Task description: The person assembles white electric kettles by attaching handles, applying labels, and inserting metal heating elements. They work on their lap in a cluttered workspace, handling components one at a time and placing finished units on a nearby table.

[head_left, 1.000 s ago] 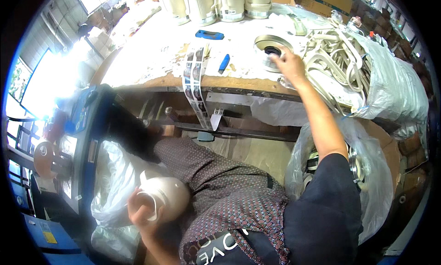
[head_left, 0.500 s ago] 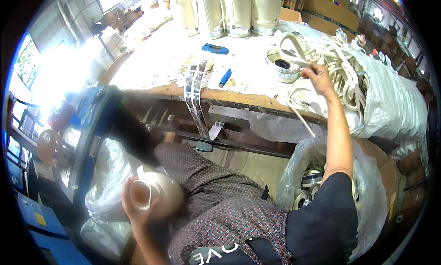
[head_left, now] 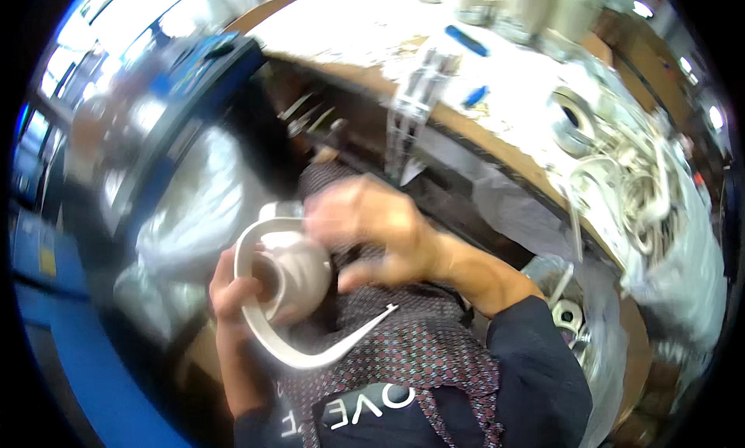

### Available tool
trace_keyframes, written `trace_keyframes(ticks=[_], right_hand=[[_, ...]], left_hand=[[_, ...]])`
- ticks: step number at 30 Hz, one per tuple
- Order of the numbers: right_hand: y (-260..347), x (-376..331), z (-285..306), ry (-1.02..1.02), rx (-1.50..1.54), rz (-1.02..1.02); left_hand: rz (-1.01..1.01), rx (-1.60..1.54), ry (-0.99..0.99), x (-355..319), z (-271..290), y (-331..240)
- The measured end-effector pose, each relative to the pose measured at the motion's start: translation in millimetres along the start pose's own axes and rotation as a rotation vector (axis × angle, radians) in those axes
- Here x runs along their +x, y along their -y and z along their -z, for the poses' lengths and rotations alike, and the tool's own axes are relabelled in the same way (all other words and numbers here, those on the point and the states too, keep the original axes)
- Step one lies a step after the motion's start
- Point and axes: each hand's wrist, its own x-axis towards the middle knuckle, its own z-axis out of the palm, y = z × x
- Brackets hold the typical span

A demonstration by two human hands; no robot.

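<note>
My left hand (head_left: 227,294) grips a white rounded shell (head_left: 301,273) with an open mouth and holds it over my lap. My right hand (head_left: 372,230) is blurred and sits on top of the shell, fingers bent around the end of a white curved strip (head_left: 264,344). The strip loops under the shell and ends in a free tip near my apron (head_left: 403,355). Both hands are close to my body, below the workbench (head_left: 365,29).
On the bench to the right lie a pile of white curved strips (head_left: 632,184) and a round roll (head_left: 573,122), with a blue tool (head_left: 468,40) and white vessels (head_left: 528,5) further back. Clear plastic bags (head_left: 198,207) hang at my left. A blue frame (head_left: 194,83) stands beside them.
My right hand left the pile of strips on the bench and came back to the shell with a white strip. The view swung down and left.
</note>
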Motion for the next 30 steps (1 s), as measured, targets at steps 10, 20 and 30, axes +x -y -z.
trace_keyframes(ticks=[10, 20, 30], right_hand=[[-112, -29, -128, -0.067, 0.509, -0.703], [-94, -51, -97, 0.228, -0.042, -0.453], [-122, -76, -91, -0.078, -0.604, -0.473]], left_hand=[[-0.117, 0.243, -0.153, -19, 28, -6], [-0.032, 0.214, -0.24, -32, 31, 23], [-0.019, 0.197, -0.224, -34, 25, 48]])
